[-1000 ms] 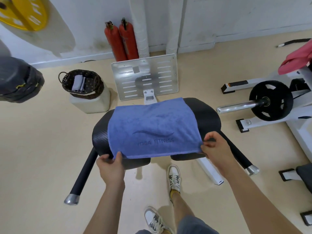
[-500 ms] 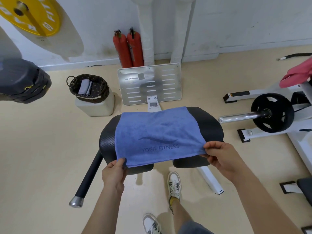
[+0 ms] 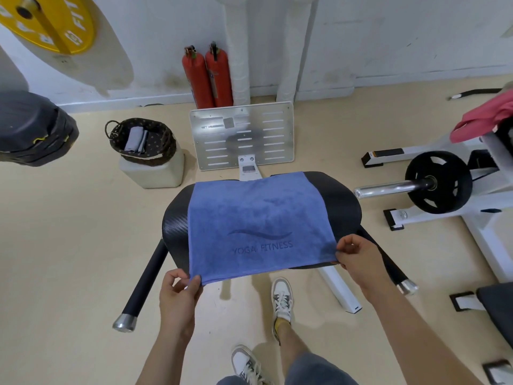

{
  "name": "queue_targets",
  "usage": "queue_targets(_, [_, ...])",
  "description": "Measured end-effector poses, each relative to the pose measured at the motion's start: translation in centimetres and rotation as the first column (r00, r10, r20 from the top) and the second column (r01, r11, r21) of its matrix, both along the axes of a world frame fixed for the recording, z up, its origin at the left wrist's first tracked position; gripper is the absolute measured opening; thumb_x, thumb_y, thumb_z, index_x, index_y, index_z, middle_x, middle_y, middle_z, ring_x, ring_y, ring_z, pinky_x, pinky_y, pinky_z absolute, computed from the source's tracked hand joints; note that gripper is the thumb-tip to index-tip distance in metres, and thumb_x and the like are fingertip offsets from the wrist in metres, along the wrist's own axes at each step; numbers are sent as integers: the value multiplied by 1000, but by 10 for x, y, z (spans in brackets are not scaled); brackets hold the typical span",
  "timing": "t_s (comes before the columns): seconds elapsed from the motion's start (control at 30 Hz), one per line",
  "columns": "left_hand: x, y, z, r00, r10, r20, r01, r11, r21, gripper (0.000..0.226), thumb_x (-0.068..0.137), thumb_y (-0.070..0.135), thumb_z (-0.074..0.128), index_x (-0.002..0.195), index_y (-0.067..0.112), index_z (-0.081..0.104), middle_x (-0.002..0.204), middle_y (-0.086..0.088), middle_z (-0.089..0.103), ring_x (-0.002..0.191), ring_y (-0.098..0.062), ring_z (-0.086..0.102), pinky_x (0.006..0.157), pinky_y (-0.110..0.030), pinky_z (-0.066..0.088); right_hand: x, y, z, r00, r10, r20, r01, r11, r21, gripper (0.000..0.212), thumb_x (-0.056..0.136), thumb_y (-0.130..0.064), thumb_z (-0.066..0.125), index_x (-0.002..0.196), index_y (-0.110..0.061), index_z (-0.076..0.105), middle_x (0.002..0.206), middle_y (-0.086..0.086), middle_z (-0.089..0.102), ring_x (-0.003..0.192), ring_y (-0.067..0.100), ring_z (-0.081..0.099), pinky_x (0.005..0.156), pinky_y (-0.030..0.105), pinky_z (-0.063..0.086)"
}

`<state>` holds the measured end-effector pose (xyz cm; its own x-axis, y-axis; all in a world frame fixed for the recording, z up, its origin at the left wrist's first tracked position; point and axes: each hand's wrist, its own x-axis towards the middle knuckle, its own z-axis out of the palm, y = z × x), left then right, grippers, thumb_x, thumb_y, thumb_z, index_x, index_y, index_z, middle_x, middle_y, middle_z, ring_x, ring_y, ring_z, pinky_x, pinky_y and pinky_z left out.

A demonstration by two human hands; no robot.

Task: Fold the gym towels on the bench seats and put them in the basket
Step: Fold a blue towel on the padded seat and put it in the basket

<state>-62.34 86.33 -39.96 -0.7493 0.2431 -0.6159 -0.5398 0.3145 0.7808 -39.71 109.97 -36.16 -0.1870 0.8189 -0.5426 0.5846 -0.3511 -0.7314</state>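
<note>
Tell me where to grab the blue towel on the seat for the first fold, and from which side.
Take the blue towel by its two near corners, coming from the near side. It lies flat across the black seat with that edge overhanging, so it can likely be pinched freely there. The left hand and right hand pinch those corners.

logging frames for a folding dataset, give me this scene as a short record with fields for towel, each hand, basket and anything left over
towel: blue towel spread over the black seat, print reads YOGA FITNESS
left grip: left hand pinches the near left corner
right grip: right hand pinches the near right corner
basket: basket on a pale block, far left, holding a folded grey towel
left over: pink cloth at the right edge of view
</note>
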Motion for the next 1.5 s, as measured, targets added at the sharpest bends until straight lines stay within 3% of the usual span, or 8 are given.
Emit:
queue_targets(0.17, [5, -10, 8, 976, -167, -140, 163, 986, -37, 15, 90, -9, 51, 84, -1, 62, 89, -6, 63, 80, -20, 58, 65, -13, 52, 7, -10, -4, 1000, 0, 18, 0, 1000, 17, 28, 82, 13, 53, 73, -9, 69, 80, 6, 67, 75, 18, 61, 64, 21, 45])
queue_targets(0.53, [16, -49, 11, 941, -324, -91, 313, 942, -122, 44, 79, -14, 62, 102, 22, 73, 95, -5, 71, 83, -21, 61, 74, -18, 48, 34, -37, 5, 995, 82, -64, -89, 990, -106, 37, 79, 14, 61, 107, -8, 70, 96, 7, 68, 86, 13, 63, 79, 20, 47])
queue_targets(0.73, [25, -51, 13, 921, -300, -248, 262, 949, -172, 28, 84, -1, 67, 86, 27, 72, 92, 9, 71, 89, -11, 66, 76, -18, 46, 42, -50, 0, 852, 398, 340, -501, 809, 307, 28, 80, 2, 66, 101, -16, 70, 96, -5, 60, 84, 11, 59, 70, 8, 40])
queue_targets(0.9, [22, -63, 13, 849, -470, -242, 417, 877, -239, 23, 87, 9, 67, 84, 31, 74, 82, 10, 70, 82, -14, 63, 63, -7, 44, 49, -40, 0, 725, 470, 503, -643, 724, 250, 14, 86, -16, 66, 96, -19, 74, 89, -7, 56, 78, 9, 52, 69, 21, 37])
queue_targets(1.07, [-1, -55, 26, 688, -672, -273, 569, 733, -373, 33, 90, 10, 63, 84, 42, 68, 86, 2, 54, 81, -15, 54, 63, -15, 40, 42, -18, 12, 739, 556, 382, -642, 752, 149, 8, 82, -17, 73, 84, -25, 74, 96, -11, 58, 90, 5, 52, 71, 11, 34])
queue_targets(1.23, [-43, -1, 58, 791, -498, -355, 449, 867, -215, 19, 89, 4, 62, 86, 19, 74, 94, 5, 66, 82, -1, 60, 66, -4, 42, 2, 24, 47, 875, 479, 74, -484, 869, 100, 14, 90, -13, 62, 93, -23, 72, 93, -5, 69, 90, 8, 62, 74, 18, 43])
queue_targets(1.4, [-84, 64, 68, 876, -344, -338, 318, 939, -132, 19, 94, 14, 56, 97, 20, 73, 93, 1, 73, 88, -15, 65, 72, -27, 49, -51, 70, 58, 910, 411, 50, -413, 895, 170, 12, 95, -16, 55, 99, -19, 66, 95, -3, 65, 93, 9, 58, 72, 21, 43])
queue_targets(1.5, [-101, 98, 63, 868, -343, -358, 286, 936, -202, 17, 94, 13, 54, 97, 15, 71, 91, 2, 71, 83, -8, 62, 66, -19, 44, -79, 96, 47, 910, 404, 96, -415, 895, 163, 14, 96, -17, 54, 104, -16, 65, 99, -1, 64, 94, 13, 57, 73, 24, 40])
